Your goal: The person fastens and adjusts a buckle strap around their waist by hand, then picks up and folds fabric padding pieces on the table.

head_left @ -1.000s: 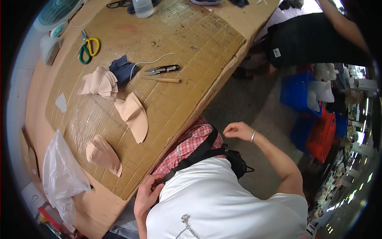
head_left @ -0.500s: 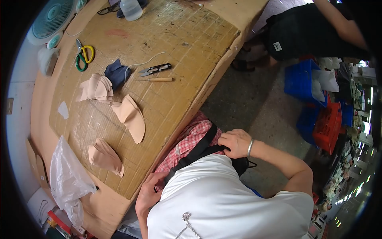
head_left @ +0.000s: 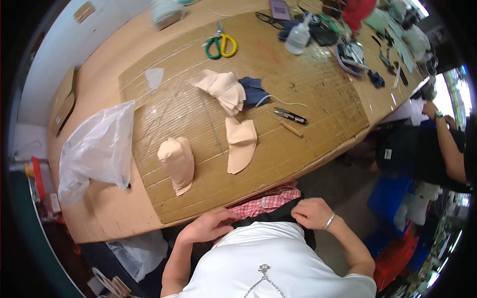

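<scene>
A black strap (head_left: 271, 216) runs across my waist over red checked cloth (head_left: 263, 203). My right hand (head_left: 312, 213), with a bracelet at the wrist, is closed on the strap's right part. My left hand (head_left: 211, 225) lies at the left side of the waist with bent fingers; what its fingertips hold, if anything, is hidden. Beyond, on the cardboard, lie three stacks of beige pieces: the left stack (head_left: 178, 164), the middle stack (head_left: 241, 144) and the back stack (head_left: 223, 90). Beside them are navy cloth (head_left: 254, 92), black snips (head_left: 290, 116) and a wooden-handled awl (head_left: 290, 129).
Green-and-yellow scissors (head_left: 220, 45), a plastic bottle (head_left: 298, 38) and a purple basket (head_left: 352, 58) stand farther back. A clear bag (head_left: 102, 149) lies left. Another person in dark clothing (head_left: 412, 154) is at the right, near blue (head_left: 390, 201) and red crates (head_left: 397, 263).
The view has swung, showing more of the table's back right. My right hand first moved from open air onto the strap. Both hands now rest at the front of the waist.
</scene>
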Action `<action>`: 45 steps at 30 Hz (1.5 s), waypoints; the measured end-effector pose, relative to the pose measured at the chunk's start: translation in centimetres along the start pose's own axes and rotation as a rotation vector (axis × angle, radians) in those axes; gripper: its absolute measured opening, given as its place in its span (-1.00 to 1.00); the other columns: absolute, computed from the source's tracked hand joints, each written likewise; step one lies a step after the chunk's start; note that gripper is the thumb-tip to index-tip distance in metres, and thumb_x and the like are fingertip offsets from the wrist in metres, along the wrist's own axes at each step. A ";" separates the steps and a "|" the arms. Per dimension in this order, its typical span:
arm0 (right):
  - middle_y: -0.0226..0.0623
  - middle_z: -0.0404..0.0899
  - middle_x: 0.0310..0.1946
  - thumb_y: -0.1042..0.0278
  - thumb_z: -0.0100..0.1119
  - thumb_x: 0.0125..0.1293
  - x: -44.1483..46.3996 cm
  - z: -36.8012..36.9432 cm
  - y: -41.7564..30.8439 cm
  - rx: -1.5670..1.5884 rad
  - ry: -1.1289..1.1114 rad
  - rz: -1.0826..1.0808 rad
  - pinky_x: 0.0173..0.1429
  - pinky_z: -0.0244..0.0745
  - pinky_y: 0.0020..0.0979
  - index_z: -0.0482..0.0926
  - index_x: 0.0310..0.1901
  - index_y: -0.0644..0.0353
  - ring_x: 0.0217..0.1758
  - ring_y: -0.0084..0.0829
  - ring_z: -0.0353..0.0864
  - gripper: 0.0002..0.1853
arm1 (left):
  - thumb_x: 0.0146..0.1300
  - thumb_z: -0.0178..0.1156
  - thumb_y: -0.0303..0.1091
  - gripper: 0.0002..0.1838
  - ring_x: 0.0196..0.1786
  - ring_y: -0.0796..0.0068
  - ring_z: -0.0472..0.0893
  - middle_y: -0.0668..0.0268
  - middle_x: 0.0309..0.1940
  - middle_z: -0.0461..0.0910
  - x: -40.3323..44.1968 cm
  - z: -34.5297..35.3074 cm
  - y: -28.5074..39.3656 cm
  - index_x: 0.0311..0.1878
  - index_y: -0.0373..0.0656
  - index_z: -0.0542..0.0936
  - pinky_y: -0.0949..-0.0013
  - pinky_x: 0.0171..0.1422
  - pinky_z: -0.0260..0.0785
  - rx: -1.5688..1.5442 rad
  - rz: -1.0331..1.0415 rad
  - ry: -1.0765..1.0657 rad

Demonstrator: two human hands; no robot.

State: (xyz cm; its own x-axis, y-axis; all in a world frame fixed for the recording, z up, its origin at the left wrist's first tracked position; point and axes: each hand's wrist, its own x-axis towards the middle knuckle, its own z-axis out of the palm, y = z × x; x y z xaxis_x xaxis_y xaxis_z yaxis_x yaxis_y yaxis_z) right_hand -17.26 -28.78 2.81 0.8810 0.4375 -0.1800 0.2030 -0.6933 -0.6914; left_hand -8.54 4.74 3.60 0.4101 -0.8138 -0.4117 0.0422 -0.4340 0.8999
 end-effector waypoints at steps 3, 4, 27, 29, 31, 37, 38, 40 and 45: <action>-0.23 0.53 -0.52 0.45 0.18 0.06 6.2 -2.5 -1.4 -0.060 0.279 -0.071 -0.33 0.46 -0.29 0.56 -0.45 0.20 -0.43 -0.22 0.55 -0.96 | 0.21 0.20 -0.41 -0.70 0.02 0.32 0.50 0.15 -0.01 0.49 -0.7 -1.7 3.5 0.00 -0.27 0.52 0.33 0.14 0.32 -0.488 0.233 0.131; -0.22 0.53 -0.51 0.46 0.17 0.06 7.9 -3.0 -1.2 -0.085 0.354 -0.057 -0.31 0.46 -0.29 0.55 -0.44 0.21 -0.42 -0.20 0.54 -0.96 | 0.23 0.20 -0.35 -0.72 0.08 0.28 0.46 0.11 0.01 0.48 -1.3 -2.1 5.4 -0.05 -0.30 0.54 0.26 0.23 0.25 -0.696 0.397 0.061; -0.19 0.51 -0.17 0.52 0.17 0.07 15.8 -2.8 2.5 -0.396 0.666 0.203 0.04 0.35 -0.21 0.49 -0.13 0.22 -0.05 -0.14 0.46 -0.72 | 0.17 0.29 -0.29 -0.62 0.02 0.08 0.48 -0.03 0.02 0.45 -0.9 -5.5 11.7 -0.06 -0.42 0.57 0.17 0.10 0.31 -0.869 1.181 -0.520; -0.19 0.52 -0.18 0.53 0.18 0.06 15.1 -2.7 1.8 -0.380 0.669 0.119 0.01 0.37 -0.21 0.51 -0.16 0.22 -0.07 -0.14 0.48 -0.75 | 0.29 0.15 -0.24 -0.65 0.04 0.03 0.44 -0.04 0.00 0.45 0.0 -4.6 9.1 -0.10 -0.41 0.53 0.09 0.16 0.26 -0.851 1.296 -0.534; -0.19 0.55 -0.24 0.55 0.20 0.06 14.0 -2.1 1.4 -0.305 0.556 0.003 -0.09 0.42 -0.24 0.54 -0.24 0.24 -0.17 -0.13 0.52 -0.82 | 0.28 0.14 -0.35 -0.75 -0.03 0.17 0.49 0.08 -0.08 0.50 0.3 -5.0 6.5 -0.11 -0.36 0.54 0.19 0.09 0.32 -0.850 1.005 -0.305; -0.17 0.56 -0.27 0.55 0.19 0.11 14.6 -2.2 1.6 -0.266 0.662 0.016 -0.16 0.46 -0.27 0.56 -0.27 0.26 -0.24 -0.16 0.56 -0.87 | 0.23 0.20 -0.40 -0.86 -0.15 0.44 0.54 0.26 -0.21 0.54 3.0 -1.3 1.0 -0.22 -0.26 0.54 0.40 -0.03 0.40 -0.462 0.058 0.596; -0.17 0.55 -0.27 0.54 0.19 0.12 15.1 -2.3 1.8 -0.249 0.695 0.046 -0.17 0.46 -0.28 0.55 -0.26 0.26 -0.23 -0.18 0.57 -0.87 | 0.22 0.21 -0.40 -0.84 -0.19 0.46 0.55 0.26 -0.22 0.54 3.5 -1.4 0.7 -0.21 -0.28 0.53 0.43 -0.08 0.41 -0.392 -0.027 0.669; -0.17 0.55 -0.28 0.52 0.20 0.13 16.6 -2.3 1.2 -0.121 0.681 0.040 -0.19 0.46 -0.28 0.55 -0.26 0.27 -0.27 -0.21 0.57 -0.87 | 0.21 0.23 -0.38 -0.81 -0.18 0.42 0.55 0.24 -0.21 0.53 5.9 -2.3 0.9 -0.18 -0.27 0.52 0.40 -0.09 0.42 -0.278 0.058 0.826; -0.18 0.53 -0.32 0.45 0.25 0.11 20.4 -2.7 -1.2 0.062 0.508 0.142 -0.28 0.45 -0.31 0.56 -0.24 0.26 -0.40 -0.28 0.56 -0.82 | 0.10 0.29 -0.34 -0.63 -0.20 0.29 0.55 0.18 -0.21 0.51 11.6 -5.0 1.0 -0.04 -0.23 0.47 0.30 -0.12 0.43 0.201 0.063 1.105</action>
State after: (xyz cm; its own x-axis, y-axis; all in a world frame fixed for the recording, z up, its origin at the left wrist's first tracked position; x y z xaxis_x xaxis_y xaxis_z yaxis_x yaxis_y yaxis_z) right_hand 1.62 -20.56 1.84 0.9971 -0.0013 0.0767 0.0550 -0.6839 -0.7275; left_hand 0.84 -3.18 0.45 0.9930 -0.0901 0.0766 -0.1134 -0.5398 0.8341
